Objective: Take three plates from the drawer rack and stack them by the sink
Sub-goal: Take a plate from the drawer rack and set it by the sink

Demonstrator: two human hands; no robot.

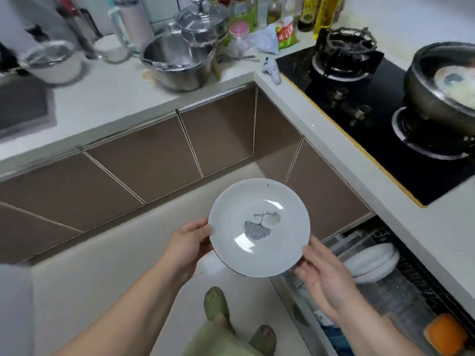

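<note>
I hold a white plate (258, 227) with a dark rim and a grey ginkgo-leaf print level in front of me, above the floor. My left hand (186, 246) grips its left edge. My right hand (325, 277) holds its lower right edge from beneath. The drawer rack (401, 286) stands pulled out at the lower right under the counter, with white plates (370, 262) upright in its wire slots. The sink (23, 109) is at the far left, set into the white counter.
A steel pot (177, 64), a glass lid, a white pot (55, 61) and jars crowd the counter beside the sink. A black gas hob (359, 98) with a wok (442, 80) runs along the right. An orange object (446, 334) lies in the drawer. My slippered feet stand below.
</note>
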